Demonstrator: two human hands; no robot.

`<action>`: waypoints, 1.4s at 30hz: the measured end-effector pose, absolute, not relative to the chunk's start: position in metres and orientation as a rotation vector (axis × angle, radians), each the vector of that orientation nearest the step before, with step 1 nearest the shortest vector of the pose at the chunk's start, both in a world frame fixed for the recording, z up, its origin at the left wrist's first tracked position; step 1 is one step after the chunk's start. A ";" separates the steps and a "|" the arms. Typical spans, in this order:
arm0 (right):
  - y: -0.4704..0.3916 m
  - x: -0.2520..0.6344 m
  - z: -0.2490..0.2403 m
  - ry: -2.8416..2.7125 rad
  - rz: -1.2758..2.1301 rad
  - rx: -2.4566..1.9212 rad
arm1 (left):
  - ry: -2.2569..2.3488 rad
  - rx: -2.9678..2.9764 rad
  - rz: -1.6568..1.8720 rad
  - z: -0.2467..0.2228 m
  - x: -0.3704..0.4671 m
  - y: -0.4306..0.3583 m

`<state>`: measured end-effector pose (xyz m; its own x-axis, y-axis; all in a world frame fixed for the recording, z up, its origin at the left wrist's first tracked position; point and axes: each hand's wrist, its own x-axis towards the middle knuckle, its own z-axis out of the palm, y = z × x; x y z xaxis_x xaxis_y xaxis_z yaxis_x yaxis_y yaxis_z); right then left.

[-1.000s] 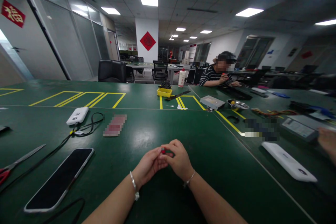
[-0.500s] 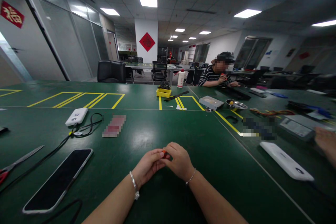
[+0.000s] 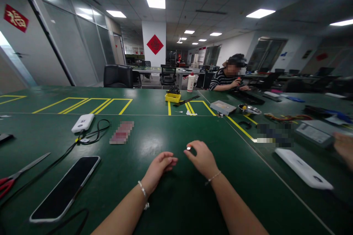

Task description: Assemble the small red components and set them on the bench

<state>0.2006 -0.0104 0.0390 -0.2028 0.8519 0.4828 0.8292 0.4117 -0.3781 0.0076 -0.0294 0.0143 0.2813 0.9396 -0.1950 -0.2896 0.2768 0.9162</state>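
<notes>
Between the thumb and forefinger of my right hand [image 3: 202, 158] is a tiny white, shiny piece [image 3: 188, 148] with a bit of orange at its edge; its kind is too small to make out. My right hand is held over the green table [image 3: 154, 132]. A short gap to the left, my left hand [image 3: 160, 169] is closed, thumb against curled fingers. What it holds, if anything, is hidden by the fingers.
On the left are a phone [image 3: 67, 187], red-handled scissors [image 3: 8, 184] and a white power bank [image 3: 83, 123] with a black cable. Another white power bank [image 3: 303, 168] lies right, near another person's hand [image 3: 343, 147]. A yellow box [image 3: 173, 98] stands ahead; a person [image 3: 227, 77] sits beyond.
My hands were together around a small orange-red thing. They have since parted: my right hand has moved right and slightly up with the tiny piece, while the left has drawn a little lower.
</notes>
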 end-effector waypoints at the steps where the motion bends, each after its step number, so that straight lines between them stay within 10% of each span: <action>1: -0.005 0.219 0.039 -1.961 0.027 -1.539 | 0.957 0.957 1.018 0.014 0.006 -0.028; 10: 0.000 0.328 0.010 -1.166 0.000 -2.613 | 1.204 1.439 1.095 0.001 0.001 -0.021; 31: -0.030 0.135 0.002 -2.463 0.267 -1.530 | 1.341 2.148 0.633 0.007 0.005 -0.030; 42: 0.004 0.301 0.028 -1.276 -0.070 -2.587 | 1.367 2.114 0.665 0.014 0.003 -0.034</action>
<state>0.3012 0.0040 0.0280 0.6144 0.7737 0.1547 0.7859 -0.5830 -0.2059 0.0030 -0.0342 0.0138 0.3663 0.9232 0.1164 0.6616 -0.3464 0.6650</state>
